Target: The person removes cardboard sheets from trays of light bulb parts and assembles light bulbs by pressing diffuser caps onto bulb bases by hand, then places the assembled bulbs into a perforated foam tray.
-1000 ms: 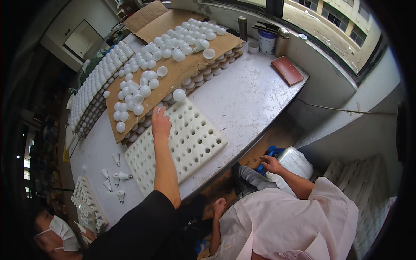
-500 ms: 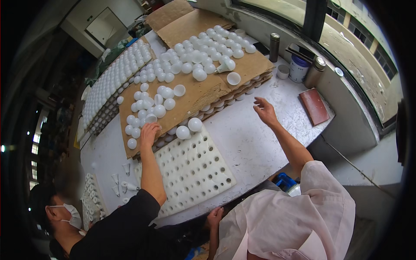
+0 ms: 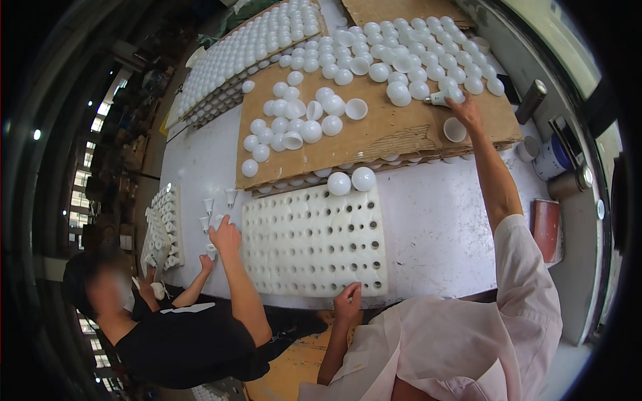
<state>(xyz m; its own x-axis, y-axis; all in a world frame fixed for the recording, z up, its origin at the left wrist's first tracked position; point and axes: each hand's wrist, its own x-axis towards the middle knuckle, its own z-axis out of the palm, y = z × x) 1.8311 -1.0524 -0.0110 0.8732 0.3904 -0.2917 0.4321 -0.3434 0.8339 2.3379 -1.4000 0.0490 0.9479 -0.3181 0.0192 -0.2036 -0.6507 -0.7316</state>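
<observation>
My right hand (image 3: pixel 466 112) is stretched over the cardboard, its fingers closed on a white light bulb (image 3: pixel 439 99) that lies on its side among loose domes. Near it rests a single open white dome (image 3: pixel 455 130), hollow side showing. My left hand (image 3: pixel 346 305) is curled at the front edge of a white foam tray (image 3: pixel 311 256) with rows of round holes; I see nothing in its fingers. Two round white domes (image 3: pixel 339 184) sit at the tray's far right edge, against the cardboard stack (image 3: pixel 374 144). Many more white domes (image 3: pixel 411 60) are spread over the cardboard.
At my left a co-worker's hand (image 3: pixel 226 234) reaches among several bulb bases (image 3: pixel 208 205). A tray of white parts (image 3: pixel 164 227) is farther left. Stacked trays of domes (image 3: pixel 247 50) stand at the back left. Right: a red-brown notebook (image 3: pixel 547 230), flasks (image 3: pixel 533 100) and a tub (image 3: pixel 554 158).
My right hand has reached out to the bulb and closed on it. My left hand has come up to the tray's edge. The co-worker's hand has gone from the domes to the bulb bases.
</observation>
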